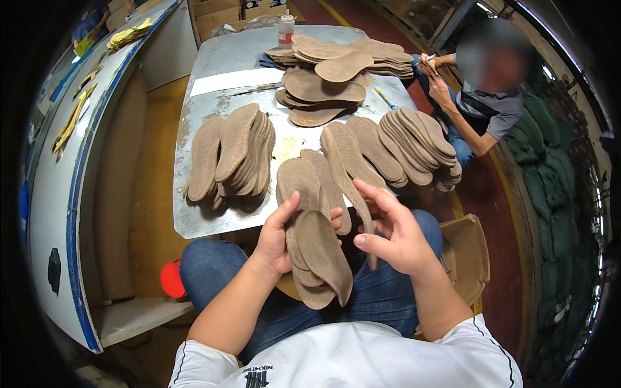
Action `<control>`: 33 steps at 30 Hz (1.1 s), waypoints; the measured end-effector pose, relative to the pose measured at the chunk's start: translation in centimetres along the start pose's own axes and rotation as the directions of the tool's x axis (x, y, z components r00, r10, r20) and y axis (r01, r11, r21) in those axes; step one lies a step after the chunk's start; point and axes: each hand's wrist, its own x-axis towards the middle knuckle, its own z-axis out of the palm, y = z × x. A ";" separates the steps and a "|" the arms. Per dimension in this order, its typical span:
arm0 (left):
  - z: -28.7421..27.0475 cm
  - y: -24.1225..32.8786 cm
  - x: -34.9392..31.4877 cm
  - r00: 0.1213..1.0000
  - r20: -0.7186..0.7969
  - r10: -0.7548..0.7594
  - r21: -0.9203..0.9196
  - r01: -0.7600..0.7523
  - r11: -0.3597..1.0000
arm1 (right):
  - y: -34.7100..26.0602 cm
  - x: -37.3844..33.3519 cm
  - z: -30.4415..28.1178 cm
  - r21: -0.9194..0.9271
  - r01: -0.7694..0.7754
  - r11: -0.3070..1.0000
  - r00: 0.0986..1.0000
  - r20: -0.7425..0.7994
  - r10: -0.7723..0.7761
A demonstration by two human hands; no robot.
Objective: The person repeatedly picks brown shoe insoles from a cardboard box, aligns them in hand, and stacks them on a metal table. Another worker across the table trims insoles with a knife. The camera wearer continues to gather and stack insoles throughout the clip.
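Observation:
Several brown, felt-like shoe insoles [314, 242] lie overlapped in my left hand [281, 236], its thumb on top and its fingertips showing at their right edge. My right hand [394, 233] is at another insole [354, 194], seen nearly edge-on and tilted, with its lower end hanging past my thumb. The index finger and thumb are spread along it, and the other fingers are partly hidden. Just beyond my hands, loose insoles [323, 171] lie at the near edge of the grey metal table [194, 223].
Insole piles stand at the table's left [242, 145], right [417, 142] and back [326, 90]. A white bottle [286, 29] and a brush [386, 98] are there too. At right sits another person [488, 107]; a cardboard box [466, 255] is beside my knee. A long bench [77, 174] runs along the left.

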 end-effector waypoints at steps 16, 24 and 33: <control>0.1 -8.1 0.7 0.872 -0.034 -0.488 0.356 0.467 0.809 | 0.3 -7.0 -3.3 -0.139 -0.243 0.960 0.964 -0.143 0.224; 0.3 -8.4 1.2 0.909 -0.141 -0.392 0.387 0.415 0.823 | 2.2 -7.8 -1.3 0.096 -0.241 0.966 0.906 -0.335 0.260; -1.1 -4.7 0.9 0.976 0.170 -0.139 0.420 0.056 0.906 | 1.6 -2.6 -0.3 0.424 -0.029 0.905 0.935 -0.308 0.174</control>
